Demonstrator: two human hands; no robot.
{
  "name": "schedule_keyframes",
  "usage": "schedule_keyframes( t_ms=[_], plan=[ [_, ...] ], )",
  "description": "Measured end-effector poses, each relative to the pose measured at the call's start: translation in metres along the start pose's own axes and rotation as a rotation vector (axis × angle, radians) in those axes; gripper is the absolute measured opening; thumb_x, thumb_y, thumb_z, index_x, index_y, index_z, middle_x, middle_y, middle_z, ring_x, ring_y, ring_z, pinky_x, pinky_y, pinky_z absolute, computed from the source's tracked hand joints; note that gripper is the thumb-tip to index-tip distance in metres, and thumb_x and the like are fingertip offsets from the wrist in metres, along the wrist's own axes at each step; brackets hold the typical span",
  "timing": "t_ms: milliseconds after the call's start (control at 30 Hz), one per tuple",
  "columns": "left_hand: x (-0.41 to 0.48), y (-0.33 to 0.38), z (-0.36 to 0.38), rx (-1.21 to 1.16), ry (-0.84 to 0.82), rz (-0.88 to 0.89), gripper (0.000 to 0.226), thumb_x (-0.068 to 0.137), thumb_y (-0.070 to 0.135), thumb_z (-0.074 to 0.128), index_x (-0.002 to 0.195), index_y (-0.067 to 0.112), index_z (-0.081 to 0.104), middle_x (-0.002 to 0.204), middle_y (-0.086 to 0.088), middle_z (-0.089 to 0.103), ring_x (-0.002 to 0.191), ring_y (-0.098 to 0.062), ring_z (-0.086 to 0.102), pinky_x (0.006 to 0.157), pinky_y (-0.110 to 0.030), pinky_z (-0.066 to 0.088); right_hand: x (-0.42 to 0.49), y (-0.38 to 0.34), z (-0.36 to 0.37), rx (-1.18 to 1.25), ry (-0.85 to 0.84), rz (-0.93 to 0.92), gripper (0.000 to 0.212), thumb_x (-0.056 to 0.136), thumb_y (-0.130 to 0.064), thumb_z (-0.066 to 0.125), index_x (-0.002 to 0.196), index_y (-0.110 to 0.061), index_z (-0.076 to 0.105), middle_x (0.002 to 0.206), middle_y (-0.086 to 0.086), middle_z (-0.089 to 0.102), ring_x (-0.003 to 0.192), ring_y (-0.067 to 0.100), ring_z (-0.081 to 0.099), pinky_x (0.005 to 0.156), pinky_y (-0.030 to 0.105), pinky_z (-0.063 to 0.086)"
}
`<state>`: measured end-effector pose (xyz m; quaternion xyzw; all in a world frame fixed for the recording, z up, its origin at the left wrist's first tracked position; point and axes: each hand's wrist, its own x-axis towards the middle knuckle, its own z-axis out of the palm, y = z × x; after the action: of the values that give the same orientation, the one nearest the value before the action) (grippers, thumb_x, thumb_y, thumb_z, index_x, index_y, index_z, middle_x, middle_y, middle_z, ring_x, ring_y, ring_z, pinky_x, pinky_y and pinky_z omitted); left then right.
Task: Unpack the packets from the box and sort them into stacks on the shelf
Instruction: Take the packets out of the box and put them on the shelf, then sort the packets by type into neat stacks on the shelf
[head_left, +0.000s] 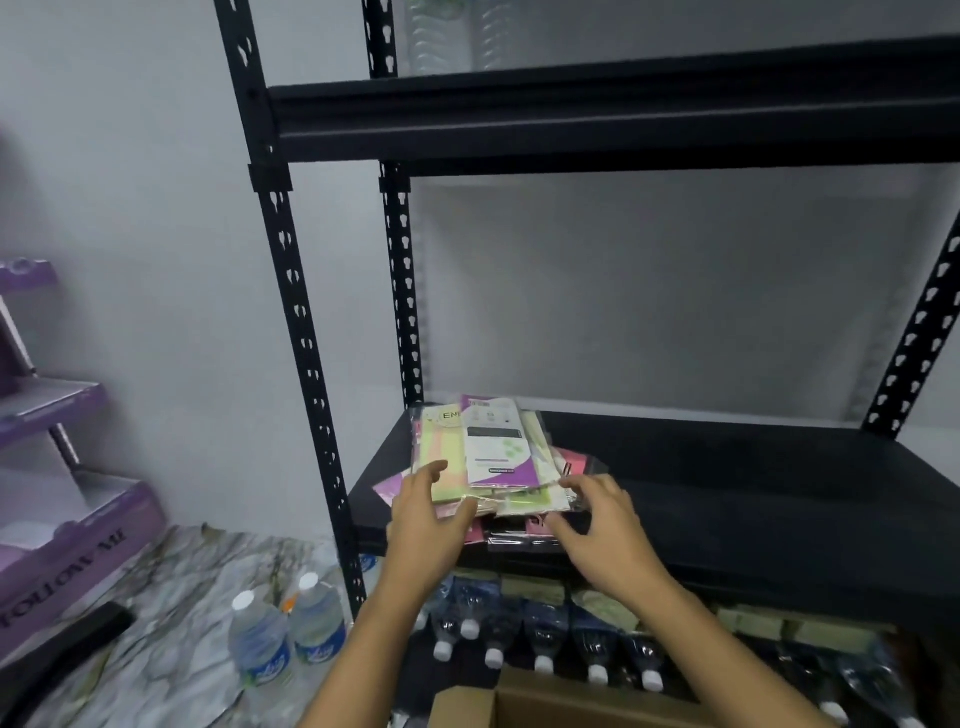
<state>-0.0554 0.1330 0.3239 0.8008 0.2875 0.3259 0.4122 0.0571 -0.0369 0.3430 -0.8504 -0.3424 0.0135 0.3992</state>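
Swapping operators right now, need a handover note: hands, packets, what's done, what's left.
Left hand grips the packet stack at its near left edge, thumb on top.
Right hand pinches its near right corner.
The stack lies untidy at the left end of the black shelf.
Cardboard box sits open below; contents hidden.
Done: one mixed pile shelved.
Left: sort it into stacks, check the box.

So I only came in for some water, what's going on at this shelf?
A person is sorting packets onto the black shelf. Both hands are at the near edge of a loose pile there: the left hand grips its left side and the right hand pinches its right corner. Green and purple-white packets lie on top, with pink ones fanned out beneath. The cardboard box sits open below, and water bottles lie under the shelf.
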Motion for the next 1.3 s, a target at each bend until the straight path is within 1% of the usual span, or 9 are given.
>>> schedule_keyframes(
  t_ms=[133,333,467,567,667,900,1067,1200,1300],
  plan=[
    [0.011,-0.001,0.008,0.069,0.008,0.022,0.054,0.087,0.040,0.064,0.136,0.031,0.043,0.138,0.008,0.045,0.130,-0.015,0.041,0.111,-0.054,0.033,0.016,0.005,0.002,0.016,-0.014,-0.026,0.047,0.087,-0.035,0.063,0.131,-0.029,0.047,0.129,-0.012,0.043,0.127,0.014,0.039,0.108,0.044,0.037],
    [0.020,-0.024,0.018,0.103,0.072,-0.002,0.050,0.086,0.043,0.065,0.132,0.036,0.046,0.137,0.010,0.045,0.134,-0.013,0.034,0.112,-0.053,0.027,0.041,0.024,0.012,0.094,-0.007,-0.077,0.044,0.086,-0.038,0.064,0.127,-0.032,0.049,0.128,-0.014,0.044,0.121,0.011,0.045,0.102,0.043,0.045],
    [0.028,-0.022,0.020,0.168,0.064,0.036,0.053,0.083,0.056,0.062,0.132,0.041,0.046,0.138,0.013,0.042,0.134,-0.008,0.023,0.114,-0.048,0.022,0.055,0.039,0.021,0.169,0.016,-0.095,0.044,0.085,-0.033,0.066,0.127,-0.031,0.052,0.129,-0.009,0.047,0.115,0.007,0.050,0.096,0.039,0.051],
    [0.037,-0.014,0.018,0.201,0.053,0.097,0.049,0.083,0.064,0.056,0.128,0.046,0.047,0.137,0.019,0.041,0.134,-0.008,0.022,0.113,-0.047,0.021,0.068,0.038,0.024,0.154,0.016,-0.122,0.043,0.086,-0.030,0.066,0.126,-0.031,0.051,0.124,-0.013,0.048,0.112,0.003,0.047,0.094,0.033,0.049],
    [0.043,-0.016,0.017,0.173,0.066,0.089,0.041,0.087,0.059,0.053,0.126,0.046,0.050,0.134,0.022,0.044,0.133,-0.006,0.026,0.114,-0.045,0.018,0.080,0.035,0.022,0.103,0.028,-0.152,0.040,0.087,-0.027,0.064,0.126,-0.029,0.052,0.113,-0.019,0.048,0.110,0.004,0.043,0.094,0.030,0.044],
    [0.051,-0.026,0.011,0.141,0.067,0.087,0.034,0.091,0.048,0.056,0.124,0.042,0.054,0.129,0.021,0.049,0.128,-0.008,0.036,0.111,-0.053,0.028,0.095,0.037,0.021,0.011,-0.039,-0.159,0.039,0.090,-0.019,0.057,0.126,-0.033,0.052,0.121,-0.019,0.046,0.120,0.007,0.038,0.106,0.042,0.037],
    [0.051,-0.026,0.010,0.097,0.047,0.095,0.033,0.092,0.042,0.058,0.124,0.040,0.053,0.126,0.020,0.049,0.125,-0.007,0.041,0.109,-0.052,0.033,0.108,0.034,0.017,-0.052,-0.094,-0.182,0.042,0.091,-0.009,0.054,0.127,-0.032,0.053,0.127,-0.017,0.047,0.119,0.006,0.038,0.103,0.037,0.041],
    [0.052,-0.031,0.010,0.117,0.023,0.061,0.036,0.091,0.038,0.059,0.127,0.036,0.053,0.128,0.018,0.047,0.123,-0.008,0.041,0.107,-0.049,0.035,0.119,0.031,0.019,-0.097,-0.165,-0.204,0.045,0.094,-0.007,0.051,0.132,-0.031,0.050,0.134,-0.014,0.046,0.116,0.004,0.035,0.094,0.021,0.039],
    [0.054,-0.035,0.010,0.123,0.014,0.074,0.036,0.092,0.033,0.060,0.128,0.032,0.055,0.126,0.019,0.046,0.122,-0.004,0.036,0.108,-0.043,0.036,0.120,0.031,0.024,-0.112,-0.203,-0.209,0.046,0.094,-0.007,0.049,0.135,-0.028,0.049,0.139,-0.013,0.044,0.120,0.005,0.034,0.098,0.020,0.036]
  ],
)
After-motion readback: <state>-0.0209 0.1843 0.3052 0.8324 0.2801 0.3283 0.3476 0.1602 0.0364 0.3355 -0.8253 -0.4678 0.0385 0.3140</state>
